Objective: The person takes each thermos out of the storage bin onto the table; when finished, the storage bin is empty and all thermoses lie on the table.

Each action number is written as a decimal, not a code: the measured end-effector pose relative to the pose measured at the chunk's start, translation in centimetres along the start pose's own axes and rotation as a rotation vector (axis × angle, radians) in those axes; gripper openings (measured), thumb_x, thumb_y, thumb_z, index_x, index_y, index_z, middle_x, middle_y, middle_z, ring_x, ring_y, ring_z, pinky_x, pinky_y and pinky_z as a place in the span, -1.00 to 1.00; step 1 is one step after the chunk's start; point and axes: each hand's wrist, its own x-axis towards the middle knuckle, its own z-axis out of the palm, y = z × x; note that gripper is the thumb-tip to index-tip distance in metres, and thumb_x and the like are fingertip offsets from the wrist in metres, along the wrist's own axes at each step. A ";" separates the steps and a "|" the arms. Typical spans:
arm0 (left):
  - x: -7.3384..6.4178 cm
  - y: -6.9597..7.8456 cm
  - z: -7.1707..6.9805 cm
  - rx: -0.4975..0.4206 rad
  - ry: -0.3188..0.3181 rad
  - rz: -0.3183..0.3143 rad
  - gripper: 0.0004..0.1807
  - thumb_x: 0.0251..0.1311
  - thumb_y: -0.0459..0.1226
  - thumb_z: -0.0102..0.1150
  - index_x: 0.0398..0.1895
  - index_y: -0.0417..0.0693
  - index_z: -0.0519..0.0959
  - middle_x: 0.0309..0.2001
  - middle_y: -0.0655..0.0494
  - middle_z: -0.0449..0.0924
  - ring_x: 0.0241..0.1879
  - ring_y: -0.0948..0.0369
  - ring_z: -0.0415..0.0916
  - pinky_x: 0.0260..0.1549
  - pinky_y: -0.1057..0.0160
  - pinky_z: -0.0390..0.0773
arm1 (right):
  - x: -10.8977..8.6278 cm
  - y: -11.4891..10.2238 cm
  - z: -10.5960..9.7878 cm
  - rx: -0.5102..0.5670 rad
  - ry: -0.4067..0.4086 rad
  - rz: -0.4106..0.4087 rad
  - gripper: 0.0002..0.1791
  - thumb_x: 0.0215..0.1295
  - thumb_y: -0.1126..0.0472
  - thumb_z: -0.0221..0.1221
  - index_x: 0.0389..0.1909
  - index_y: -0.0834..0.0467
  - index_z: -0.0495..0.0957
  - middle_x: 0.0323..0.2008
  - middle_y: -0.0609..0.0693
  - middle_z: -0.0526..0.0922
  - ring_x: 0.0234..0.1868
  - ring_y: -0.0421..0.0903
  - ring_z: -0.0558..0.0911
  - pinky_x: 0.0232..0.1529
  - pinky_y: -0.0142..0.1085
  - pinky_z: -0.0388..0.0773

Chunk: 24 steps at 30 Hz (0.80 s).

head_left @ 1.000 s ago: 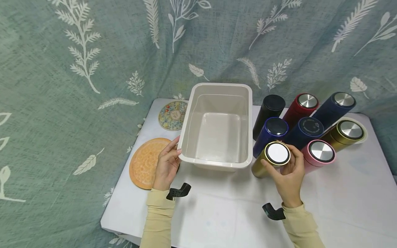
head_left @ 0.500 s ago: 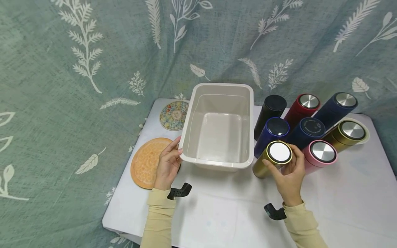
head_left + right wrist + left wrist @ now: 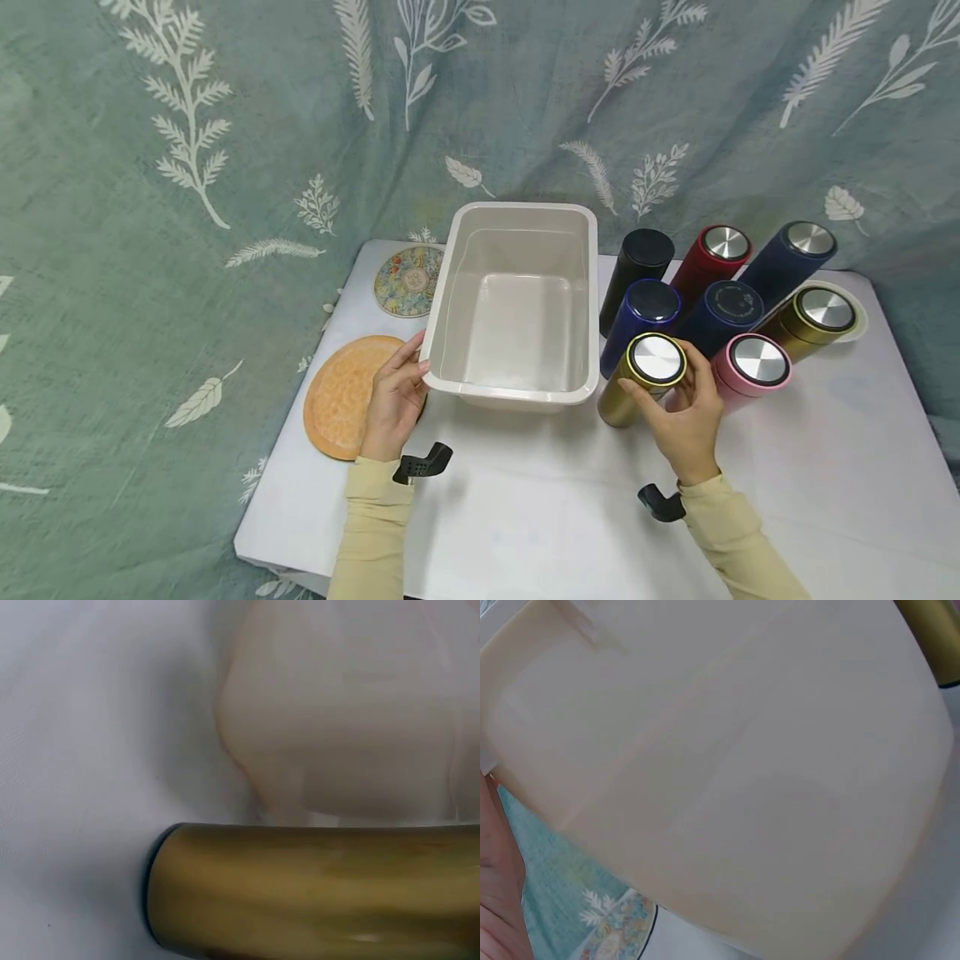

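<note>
A beige plastic bin (image 3: pixel 528 321) stands on the table, its inside bare in the head view. My left hand (image 3: pixel 395 404) holds its near left corner, thumb at the rim and fingers along the outer wall. In the left wrist view the bin's outer wall (image 3: pixel 727 765) fills most of the picture. My right hand (image 3: pixel 686 417) grips a gold thermos (image 3: pixel 621 396) near its steel-topped lid, thumb on the near side and fingers behind. The thermos is upright, just right of the bin. Its lower body (image 3: pixel 315 889) crosses the right wrist view, the base close to the white cloth.
Close behind the gold thermos stand a blue thermos (image 3: pixel 633 321), a navy one (image 3: pixel 723 321) and a pink one (image 3: pixel 738 387). Black, red and further thermoses rise beyond them. An orange round mat (image 3: pixel 341 400) and a patterned round mat (image 3: pixel 405 283) lie left of the bin.
The head view has shifted slightly, moving the whole scene a little left in the picture. Both hands keep their hold, and the gold thermos stays beside the bin.
</note>
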 end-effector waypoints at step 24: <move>-0.2 -0.1 -0.3 -0.023 -0.018 -0.014 -0.41 0.29 -0.57 -0.14 0.41 -0.23 0.33 0.01 0.10 0.64 -0.10 0.27 0.64 -0.21 0.43 0.66 | -0.2 0.1 0.1 0.084 0.005 0.005 -0.10 -0.36 0.80 0.35 0.22 0.53 0.37 0.07 -0.03 0.68 0.07 -0.20 0.66 0.12 -0.51 0.58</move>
